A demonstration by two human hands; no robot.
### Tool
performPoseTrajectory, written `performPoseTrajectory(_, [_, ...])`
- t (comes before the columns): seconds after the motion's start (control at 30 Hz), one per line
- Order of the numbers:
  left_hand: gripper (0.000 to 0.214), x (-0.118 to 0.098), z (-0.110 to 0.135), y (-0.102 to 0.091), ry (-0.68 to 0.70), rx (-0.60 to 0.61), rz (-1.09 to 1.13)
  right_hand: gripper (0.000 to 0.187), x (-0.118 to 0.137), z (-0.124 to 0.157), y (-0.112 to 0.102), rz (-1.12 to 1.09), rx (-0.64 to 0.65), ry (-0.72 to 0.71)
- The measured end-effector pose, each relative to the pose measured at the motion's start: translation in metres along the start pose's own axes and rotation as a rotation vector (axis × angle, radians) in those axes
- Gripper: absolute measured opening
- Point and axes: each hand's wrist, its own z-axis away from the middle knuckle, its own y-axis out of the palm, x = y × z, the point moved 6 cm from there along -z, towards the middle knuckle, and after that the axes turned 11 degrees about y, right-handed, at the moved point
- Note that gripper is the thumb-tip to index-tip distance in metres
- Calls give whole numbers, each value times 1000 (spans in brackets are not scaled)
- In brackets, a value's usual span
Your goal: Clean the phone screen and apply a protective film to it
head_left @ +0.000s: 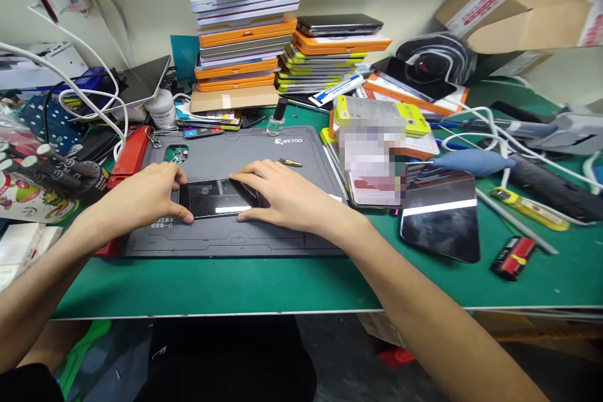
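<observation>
A smartphone (pixel 214 196) with a dark, glossy screen lies face up on a grey work mat (pixel 188 242). My left hand (pixel 157 195) grips its left end, thumb along the near edge and fingers at the far edge. At the other end, my right hand (pixel 268 195) holds the phone between thumb and fingers, covering part of the right end. Behind my right hand, a small pointed gold-and-black tool tip (pixel 291 162) rests on the mat. A recess with small metal parts (pixel 178 154) sits near the mat's far left corner.
A glass bottle with a black cap (pixel 277 118) stands at the mat's far edge. Stacked flat boxes (pixel 245 31) rise behind. To the right are a lit phone (pixel 374 182), a dark tablet-like panel (pixel 440 217), a blue air blower (pixel 471 162) and a yellow cutter (pixel 530 208). Pens (pixel 51 166) crowd the left.
</observation>
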Motion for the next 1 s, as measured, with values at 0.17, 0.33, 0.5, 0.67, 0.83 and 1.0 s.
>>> performPoseTrajectory(0.17, [83, 0, -1, 1, 0, 5, -11, 68, -1, 0, 1, 3, -11, -1])
performPoseTrajectory(0.33, [82, 4, -5, 4, 14, 3, -15, 66, -3, 2, 0, -5, -16, -3])
performPoseTrajectory(0.5, [85, 6, -10, 6, 22, 27, -32, 66, -4, 2, 1, -9, -20, -3])
performPoseTrajectory(0.67, [88, 1, -15, 3, 26, 89, -63, 70, -3, 2, 2, 3, -9, 3])
performPoseTrajectory(0.83, [90, -2, -16, 1, 1, 136, -67, 71, -2, 2, 2, -5, -2, 7])
performPoseTrajectory(1.0, [89, 0, -19, 2, 22, 159, -76, 71, -3, 2, 2, 3, 2, 6])
